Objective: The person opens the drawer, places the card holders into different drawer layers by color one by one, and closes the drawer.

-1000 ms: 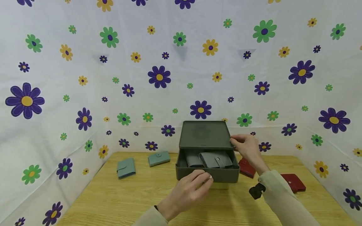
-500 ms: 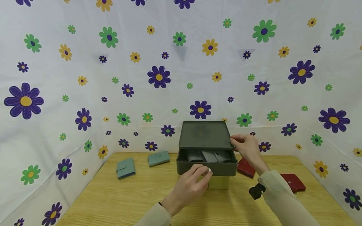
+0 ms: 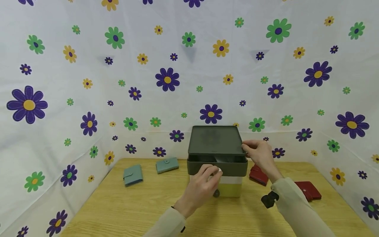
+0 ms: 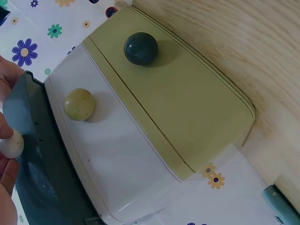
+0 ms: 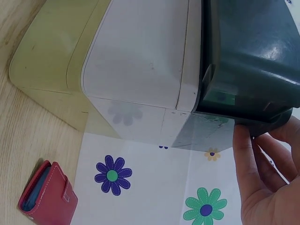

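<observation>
The white knob (image 4: 12, 144) I pinch stands out on a dark green drawer (image 3: 234, 169) under a dark green top (image 3: 216, 140); below come a white drawer (image 4: 117, 154) with an olive-yellow knob (image 4: 78, 104) and a yellow-green drawer (image 4: 187, 103) with a dark green knob (image 4: 140, 48). My sleeves (image 3: 296, 204) are cream, the table (image 3: 118, 204) streaky yellow-tan wood grain, with pale blue-green wallets (image 3: 133, 175) and red wallets (image 3: 309, 190). White cloth (image 3: 133, 19) is patterned with purple, green and yellow daisies.

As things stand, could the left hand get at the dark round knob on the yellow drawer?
Probably: the left hand pinches a round white knob, but the dark knob below looks unobstructed.
</observation>
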`<state>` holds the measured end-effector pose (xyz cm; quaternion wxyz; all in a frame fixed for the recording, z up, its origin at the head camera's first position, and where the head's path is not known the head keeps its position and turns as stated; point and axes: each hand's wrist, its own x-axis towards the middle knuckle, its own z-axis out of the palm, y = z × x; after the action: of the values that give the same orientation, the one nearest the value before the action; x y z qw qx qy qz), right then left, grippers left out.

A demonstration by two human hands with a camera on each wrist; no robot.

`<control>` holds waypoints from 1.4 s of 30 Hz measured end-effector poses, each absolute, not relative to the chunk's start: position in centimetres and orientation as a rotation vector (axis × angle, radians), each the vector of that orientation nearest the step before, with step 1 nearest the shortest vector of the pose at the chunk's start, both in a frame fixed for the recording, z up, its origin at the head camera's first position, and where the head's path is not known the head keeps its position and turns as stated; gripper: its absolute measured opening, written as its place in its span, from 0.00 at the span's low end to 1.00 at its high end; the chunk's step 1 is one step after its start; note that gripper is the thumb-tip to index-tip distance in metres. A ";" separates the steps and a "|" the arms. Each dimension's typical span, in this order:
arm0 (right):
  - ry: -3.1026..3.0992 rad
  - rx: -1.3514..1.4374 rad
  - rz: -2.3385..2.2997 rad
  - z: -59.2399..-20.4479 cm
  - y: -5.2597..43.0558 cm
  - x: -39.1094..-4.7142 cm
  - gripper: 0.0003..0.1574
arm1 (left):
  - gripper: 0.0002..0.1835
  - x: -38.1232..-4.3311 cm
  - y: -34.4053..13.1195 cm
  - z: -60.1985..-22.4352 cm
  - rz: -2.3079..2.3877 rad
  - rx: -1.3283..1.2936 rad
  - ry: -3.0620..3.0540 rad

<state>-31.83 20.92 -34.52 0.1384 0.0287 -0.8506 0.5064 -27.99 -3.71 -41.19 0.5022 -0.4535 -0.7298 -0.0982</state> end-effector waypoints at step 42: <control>-2.431 0.073 1.511 -34.5 21.2 -31.9 0.21 | 0.16 -30.8 -2.4 -42.0 -0.384 -0.982 -1.806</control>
<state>-31.86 21.19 -34.53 0.1390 0.0253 -0.8408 0.5226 -30.79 -2.40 -41.99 0.5012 -0.4062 -0.7473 -0.1591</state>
